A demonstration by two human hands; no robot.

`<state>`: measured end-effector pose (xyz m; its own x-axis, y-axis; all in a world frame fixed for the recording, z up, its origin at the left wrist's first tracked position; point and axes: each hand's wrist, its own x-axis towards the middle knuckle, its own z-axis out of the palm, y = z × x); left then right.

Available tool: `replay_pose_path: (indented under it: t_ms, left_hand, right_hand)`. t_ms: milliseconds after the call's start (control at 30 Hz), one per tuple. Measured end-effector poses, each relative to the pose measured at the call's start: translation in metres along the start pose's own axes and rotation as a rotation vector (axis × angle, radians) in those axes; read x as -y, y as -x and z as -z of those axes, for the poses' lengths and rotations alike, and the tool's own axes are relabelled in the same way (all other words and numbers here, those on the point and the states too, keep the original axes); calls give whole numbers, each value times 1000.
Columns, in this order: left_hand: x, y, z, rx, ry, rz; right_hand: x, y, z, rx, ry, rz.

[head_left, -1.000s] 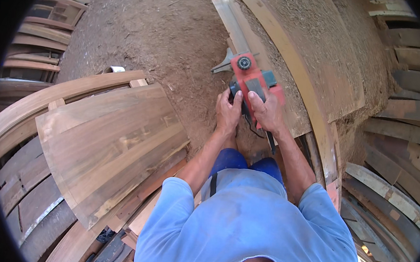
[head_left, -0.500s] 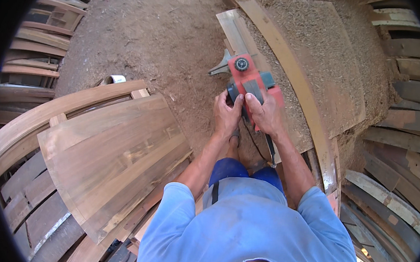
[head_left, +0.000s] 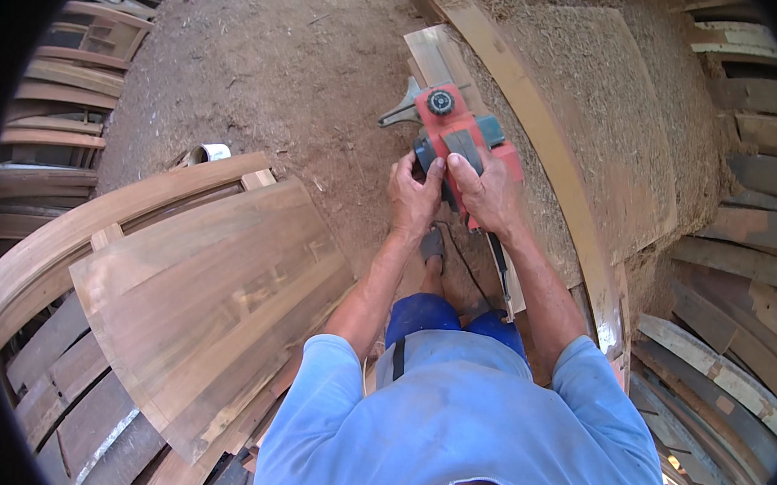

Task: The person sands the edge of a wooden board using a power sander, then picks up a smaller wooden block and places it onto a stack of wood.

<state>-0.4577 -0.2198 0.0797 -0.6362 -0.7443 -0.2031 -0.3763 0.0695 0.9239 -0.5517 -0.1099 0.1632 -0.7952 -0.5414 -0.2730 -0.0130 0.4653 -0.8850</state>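
Observation:
A red electric planer (head_left: 448,121) with a black round front knob and a grey side fence rests on a narrow wooden board (head_left: 440,55). My right hand (head_left: 489,194) is wrapped round its rear handle, thumb on top. Beside it, my left hand (head_left: 414,193) grips the planer's left side near the dark housing, its thumb close to the right one. A black power cord (head_left: 499,268) trails from the back of the tool toward my legs. Much of the board lies hidden under the planer and my hands.
A long wooden beam (head_left: 541,118) runs along the board's right side. To my left lies a wide wooden panel (head_left: 223,294) with a long rail (head_left: 130,202) beyond it. Stacked planks (head_left: 765,134) line both sides. Shavings cover the ground, where a white container (head_left: 215,152) lies.
The planer and both hands have shifted slightly forward and left along the board. Both hands keep their hold.

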Motion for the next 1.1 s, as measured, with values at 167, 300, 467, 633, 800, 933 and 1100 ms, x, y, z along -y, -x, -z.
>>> replay_pose_path:
  t_ms: [167, 300, 467, 633, 800, 933, 1100]
  left_hand:
    - [12, -24, 1, 1, 52, -4]
    - [7, -36, 2, 10, 12, 27]
    - [-10, -48, 5, -4, -47, 2]
    - [-6, -74, 8, -25, 18, -22]
    - [-7, -109, 9, -11, 22, -19]
    - [-3, -167, 18, -37, 59, -137]
    - [-44, -219, 41, 76, 158, -23]
  right_hand:
    - [9, -16, -4, 28, 39, -35]
    - [17, -27, -4, 41, 12, -29]
    - [20, -41, -8, 13, -22, 12]
    - [32, -61, -15, 11, 4, 16]
    - [38, -94, -17, 2, 59, 79]
    - [45, -148, -37, -88, 309, 540]
    - [77, -201, -49, 22, 279, 467]
